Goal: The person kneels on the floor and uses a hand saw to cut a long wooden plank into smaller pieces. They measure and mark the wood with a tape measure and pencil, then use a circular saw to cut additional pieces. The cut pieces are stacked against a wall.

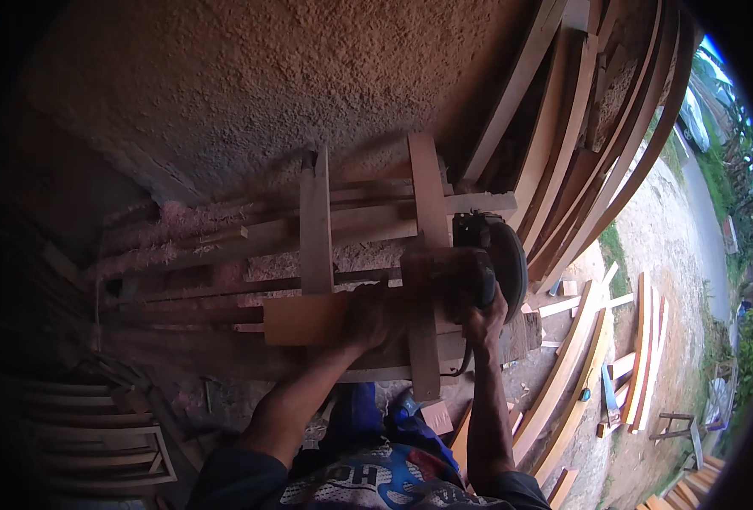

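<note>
My right hand [485, 321] is closed round the handle of a dark circular saw [448, 276], whose big round guard [507, 259] faces right. A cord [463, 365] hangs from the saw toward me. Under the saw lies a pale wooden board [304, 320], set across the bench timbers. My left hand [369, 316] grips this board just left of the saw's body; its fingers are dark and partly hidden. Two crosswise planks, a grey one [315, 229] and a reddish one [427, 191], lie over the long timbers beside the board.
A rough plaster wall [266, 76] rises behind the bench. Tall curved boards [572, 127] lean at the far right. Curved wooden pieces [563, 374] lie on the ground to my right, and framed slats [96, 433] at lower left. Shavings [181, 225] cover the bench's left part.
</note>
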A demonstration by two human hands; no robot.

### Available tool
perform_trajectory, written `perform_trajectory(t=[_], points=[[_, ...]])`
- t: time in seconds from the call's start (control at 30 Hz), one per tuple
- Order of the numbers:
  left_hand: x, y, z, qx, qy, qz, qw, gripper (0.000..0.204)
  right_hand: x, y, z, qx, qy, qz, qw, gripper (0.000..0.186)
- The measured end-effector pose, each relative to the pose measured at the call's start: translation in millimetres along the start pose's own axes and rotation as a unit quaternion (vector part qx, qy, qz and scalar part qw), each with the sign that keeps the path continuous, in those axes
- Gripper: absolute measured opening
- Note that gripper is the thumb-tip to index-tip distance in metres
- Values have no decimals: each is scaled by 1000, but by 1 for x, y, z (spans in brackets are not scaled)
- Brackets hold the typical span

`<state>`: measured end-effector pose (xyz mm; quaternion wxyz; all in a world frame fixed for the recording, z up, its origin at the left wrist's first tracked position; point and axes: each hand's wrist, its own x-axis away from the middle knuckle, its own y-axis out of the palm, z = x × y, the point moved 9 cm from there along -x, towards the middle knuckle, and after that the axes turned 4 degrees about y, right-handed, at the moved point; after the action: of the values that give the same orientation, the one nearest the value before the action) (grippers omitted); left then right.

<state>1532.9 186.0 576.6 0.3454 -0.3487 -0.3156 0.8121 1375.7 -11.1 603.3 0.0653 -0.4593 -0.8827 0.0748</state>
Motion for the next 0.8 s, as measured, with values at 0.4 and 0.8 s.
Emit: perform_trajectory(t=[0.4, 0.8], points=[[22, 27, -19, -75, 44, -47, 995, 59, 123, -160, -26, 36, -5, 202, 979, 35], [28, 49, -34, -65, 89, -46, 993, 57, 358, -238, 98, -76, 234, 363, 899, 41]])
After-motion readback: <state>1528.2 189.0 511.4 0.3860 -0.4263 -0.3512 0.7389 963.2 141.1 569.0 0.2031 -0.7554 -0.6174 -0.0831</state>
